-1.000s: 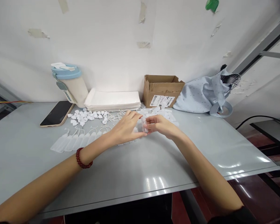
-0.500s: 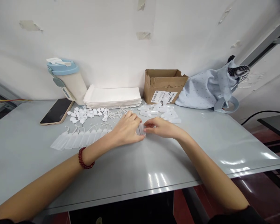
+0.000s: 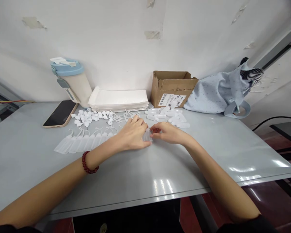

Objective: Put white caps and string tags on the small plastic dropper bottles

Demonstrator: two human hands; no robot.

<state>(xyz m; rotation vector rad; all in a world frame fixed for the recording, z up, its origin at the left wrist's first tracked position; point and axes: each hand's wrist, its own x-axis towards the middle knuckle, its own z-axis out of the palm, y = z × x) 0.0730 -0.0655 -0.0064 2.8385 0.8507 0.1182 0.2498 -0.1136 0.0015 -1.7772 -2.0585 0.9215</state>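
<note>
Small clear plastic tubes (image 3: pixel 147 136) stand side by side on the table between my hands. My left hand (image 3: pixel 134 133) curls over them from the left, thumb at their near end and fingers at the far end. From the right, my right hand (image 3: pixel 168 132) pinches at their edge with bent fingertips. Left of my left hand lies a slanted row of translucent plastic tubes (image 3: pixel 81 143) with white strings at their tops, partly covered by my left forearm. Loose clear tubes (image 3: pixel 178 118) are heaped beyond my right hand. Small white caps (image 3: pixel 87 117) with strings (image 3: pixel 120 117) lie behind the row.
Along the wall stand a cream bottle (image 3: pixel 79 85) with a blue lid, a stack of white envelope-like sheets (image 3: pixel 120 98), a cardboard box (image 3: pixel 172 90) and a light blue cloth bag (image 3: pixel 210 92). A phone (image 3: pixel 60 114) lies at the left. The grey table's front edge (image 3: pixel 126 204) runs below my forearms.
The view has shifted slightly, so the things at the back sit a little further right. Both hands keep nearly the same pose at the clear tubes.
</note>
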